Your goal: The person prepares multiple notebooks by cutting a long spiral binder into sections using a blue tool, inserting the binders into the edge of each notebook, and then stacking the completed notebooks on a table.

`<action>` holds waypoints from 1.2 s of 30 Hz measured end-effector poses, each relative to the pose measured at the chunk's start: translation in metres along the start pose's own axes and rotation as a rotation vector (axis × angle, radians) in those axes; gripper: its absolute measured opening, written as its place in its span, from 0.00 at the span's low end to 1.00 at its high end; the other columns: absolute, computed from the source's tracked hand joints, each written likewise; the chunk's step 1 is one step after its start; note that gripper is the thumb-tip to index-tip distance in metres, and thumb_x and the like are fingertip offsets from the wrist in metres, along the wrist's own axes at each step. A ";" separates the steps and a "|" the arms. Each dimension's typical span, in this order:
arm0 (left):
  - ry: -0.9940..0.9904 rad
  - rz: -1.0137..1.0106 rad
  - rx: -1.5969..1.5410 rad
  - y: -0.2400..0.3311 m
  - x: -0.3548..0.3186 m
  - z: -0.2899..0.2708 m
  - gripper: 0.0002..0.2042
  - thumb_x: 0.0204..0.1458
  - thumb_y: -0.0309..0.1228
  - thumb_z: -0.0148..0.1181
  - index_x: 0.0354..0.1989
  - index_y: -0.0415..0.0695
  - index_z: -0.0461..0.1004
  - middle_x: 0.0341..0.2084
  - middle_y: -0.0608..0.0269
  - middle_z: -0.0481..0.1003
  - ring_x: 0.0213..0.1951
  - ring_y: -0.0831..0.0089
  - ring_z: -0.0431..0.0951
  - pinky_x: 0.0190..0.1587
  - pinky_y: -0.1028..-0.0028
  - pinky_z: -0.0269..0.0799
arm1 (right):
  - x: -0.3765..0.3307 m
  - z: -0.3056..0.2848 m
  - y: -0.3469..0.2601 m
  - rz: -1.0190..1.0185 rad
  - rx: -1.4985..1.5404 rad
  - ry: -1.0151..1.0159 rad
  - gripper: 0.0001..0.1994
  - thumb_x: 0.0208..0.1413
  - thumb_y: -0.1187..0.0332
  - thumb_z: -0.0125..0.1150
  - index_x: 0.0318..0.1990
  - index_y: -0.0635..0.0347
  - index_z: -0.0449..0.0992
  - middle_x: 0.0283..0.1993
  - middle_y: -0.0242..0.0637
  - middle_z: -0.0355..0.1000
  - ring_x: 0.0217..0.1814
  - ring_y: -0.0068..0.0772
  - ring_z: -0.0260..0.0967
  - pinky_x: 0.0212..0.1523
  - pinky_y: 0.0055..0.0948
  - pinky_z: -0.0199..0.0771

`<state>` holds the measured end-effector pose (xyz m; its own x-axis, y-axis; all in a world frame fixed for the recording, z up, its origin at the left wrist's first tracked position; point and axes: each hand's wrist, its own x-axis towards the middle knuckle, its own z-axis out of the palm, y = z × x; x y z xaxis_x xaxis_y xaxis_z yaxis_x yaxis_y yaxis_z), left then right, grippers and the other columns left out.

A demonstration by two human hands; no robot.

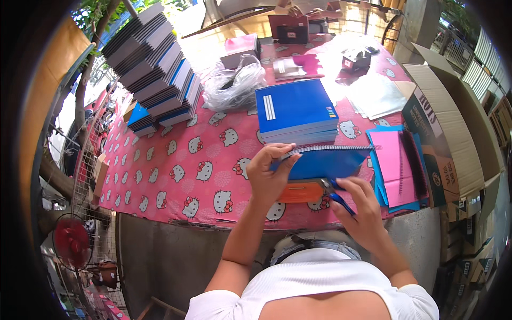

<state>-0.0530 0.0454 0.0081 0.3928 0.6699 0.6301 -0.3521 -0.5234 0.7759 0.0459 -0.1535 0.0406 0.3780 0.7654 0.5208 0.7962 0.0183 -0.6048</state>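
Observation:
My left hand [270, 172] grips the left end of a blue spiral notebook [326, 163], held tilted above the table with its wire coil [332, 146] along the top edge. The coil's right end sticks out past the cover. In my right hand [364, 209] is a pair of pliers [341, 201] with blue handles, its jaws just below the notebook's lower edge. An orange block-like object [301, 192] lies under the notebook, partly covered. Right behind stands a stack of blue notebooks [296, 106].
A tall, leaning stack of notebooks [154, 74] rises at the left. Pink and blue sheets with loose black coils [413, 165] lie to the right, beside an open cardboard box [448, 122]. Clear plastic bags [234, 85] sit farther back. Another person's hands [304, 12] are at the far edge.

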 end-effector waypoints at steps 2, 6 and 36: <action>-0.038 0.179 0.134 0.010 -0.001 0.017 0.10 0.41 0.16 0.68 0.30 0.37 0.74 0.31 0.53 0.79 0.36 0.66 0.80 0.38 0.73 0.76 | 0.026 0.003 -0.015 -0.020 -0.107 0.056 0.21 0.50 0.66 0.64 0.50 0.63 0.71 0.45 0.46 0.68 0.47 0.48 0.67 0.47 0.42 0.67; -0.068 0.222 0.149 0.015 -0.003 0.022 0.10 0.42 0.11 0.63 0.32 0.35 0.73 0.34 0.49 0.78 0.37 0.67 0.80 0.39 0.74 0.78 | 0.028 0.004 -0.015 0.020 -0.096 0.025 0.22 0.48 0.66 0.65 0.51 0.63 0.70 0.45 0.45 0.68 0.45 0.47 0.67 0.47 0.43 0.67; 0.262 0.132 0.184 0.005 0.000 -0.026 0.09 0.49 0.21 0.64 0.34 0.40 0.68 0.38 0.50 0.77 0.38 0.68 0.79 0.38 0.73 0.78 | -0.011 0.028 0.071 0.461 0.508 -0.242 0.18 0.51 0.68 0.66 0.48 0.65 0.73 0.46 0.43 0.74 0.49 0.41 0.73 0.47 0.36 0.74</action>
<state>-0.0771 0.0566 0.0111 0.1146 0.6901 0.7146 -0.2170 -0.6846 0.6959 0.0851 -0.1428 -0.0247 0.4603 0.8872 0.0332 0.2410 -0.0889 -0.9665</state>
